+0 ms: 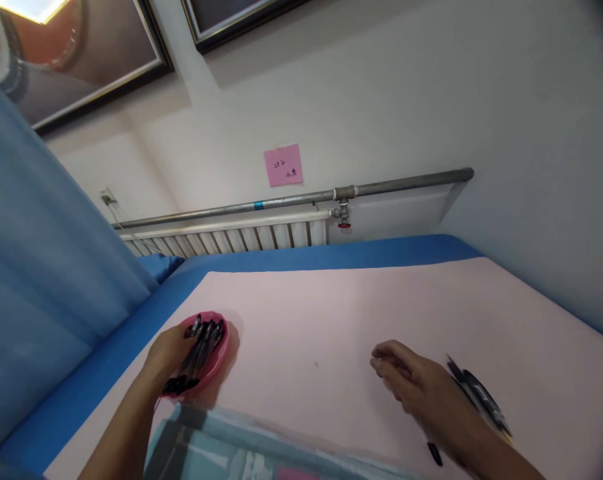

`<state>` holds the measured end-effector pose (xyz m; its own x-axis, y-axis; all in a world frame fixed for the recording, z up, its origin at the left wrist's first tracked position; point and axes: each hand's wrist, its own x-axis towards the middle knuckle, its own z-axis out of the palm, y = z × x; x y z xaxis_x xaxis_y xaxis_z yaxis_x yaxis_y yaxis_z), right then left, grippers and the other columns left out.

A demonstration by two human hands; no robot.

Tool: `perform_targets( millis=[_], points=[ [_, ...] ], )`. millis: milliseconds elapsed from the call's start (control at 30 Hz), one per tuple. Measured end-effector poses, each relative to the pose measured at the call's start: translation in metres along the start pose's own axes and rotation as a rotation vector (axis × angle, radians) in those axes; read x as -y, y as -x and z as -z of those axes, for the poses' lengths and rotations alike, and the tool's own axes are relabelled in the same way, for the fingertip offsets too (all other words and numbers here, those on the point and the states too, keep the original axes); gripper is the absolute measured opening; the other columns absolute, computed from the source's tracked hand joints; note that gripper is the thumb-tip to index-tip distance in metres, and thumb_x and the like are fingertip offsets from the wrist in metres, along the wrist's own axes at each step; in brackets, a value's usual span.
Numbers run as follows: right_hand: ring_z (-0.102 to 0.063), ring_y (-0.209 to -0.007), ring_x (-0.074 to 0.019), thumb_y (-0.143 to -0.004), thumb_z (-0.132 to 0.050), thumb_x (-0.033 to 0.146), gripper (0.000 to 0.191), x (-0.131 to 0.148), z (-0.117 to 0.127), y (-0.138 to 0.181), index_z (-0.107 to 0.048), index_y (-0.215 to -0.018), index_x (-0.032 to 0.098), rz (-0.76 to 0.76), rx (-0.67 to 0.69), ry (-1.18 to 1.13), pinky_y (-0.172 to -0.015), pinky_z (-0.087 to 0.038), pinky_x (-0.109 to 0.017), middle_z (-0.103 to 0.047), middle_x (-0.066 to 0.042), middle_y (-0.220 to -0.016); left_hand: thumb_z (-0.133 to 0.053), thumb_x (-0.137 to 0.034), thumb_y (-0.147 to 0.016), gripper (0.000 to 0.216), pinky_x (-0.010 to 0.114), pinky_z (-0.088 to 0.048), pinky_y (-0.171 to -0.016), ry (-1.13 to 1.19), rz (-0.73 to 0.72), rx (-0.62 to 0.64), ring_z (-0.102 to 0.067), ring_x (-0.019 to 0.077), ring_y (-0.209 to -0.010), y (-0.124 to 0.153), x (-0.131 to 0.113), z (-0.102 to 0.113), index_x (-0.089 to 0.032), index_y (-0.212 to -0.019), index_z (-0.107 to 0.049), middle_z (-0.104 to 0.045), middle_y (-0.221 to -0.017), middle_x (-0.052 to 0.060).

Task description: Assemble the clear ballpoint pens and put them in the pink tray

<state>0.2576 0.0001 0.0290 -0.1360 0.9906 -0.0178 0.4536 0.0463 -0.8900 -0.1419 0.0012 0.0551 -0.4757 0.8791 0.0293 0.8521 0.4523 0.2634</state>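
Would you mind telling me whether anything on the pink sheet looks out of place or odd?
Two small things: a dark speck stands out on the otherwise plain pink sheet, and a few loose pens lie near the right hand, away from the bunch in the pink container.

Left hand (170, 350) among black pens (201, 353) in a pink basket (226, 341), right hand (414, 383) loosely curled over a pale pink sheet (306, 313), loose pens (483, 400) just beside it, white radiator (261, 238) beyond.
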Motion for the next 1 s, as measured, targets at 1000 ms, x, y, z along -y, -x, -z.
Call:
perform_targets(
  millis=[1000],
  points=[
    [-0.051,-0.062,-0.0102,-0.080,-0.046,0.028,0.015,-0.026,0.044,0.000,-0.057,-0.080,0.018,0.112,-0.350,-0.140,-0.056,-0.039,-0.020,-0.057,0.001,-0.070,-0.054,-0.031,-0.061,0.018,0.029,-0.025,-0.051,0.145,-0.644,0.562,-0.051,0.0212,-0.054,0.126,-0.262,-0.127,-0.022,-0.049,-0.045,-0.056,-0.053,0.007]
  ],
)
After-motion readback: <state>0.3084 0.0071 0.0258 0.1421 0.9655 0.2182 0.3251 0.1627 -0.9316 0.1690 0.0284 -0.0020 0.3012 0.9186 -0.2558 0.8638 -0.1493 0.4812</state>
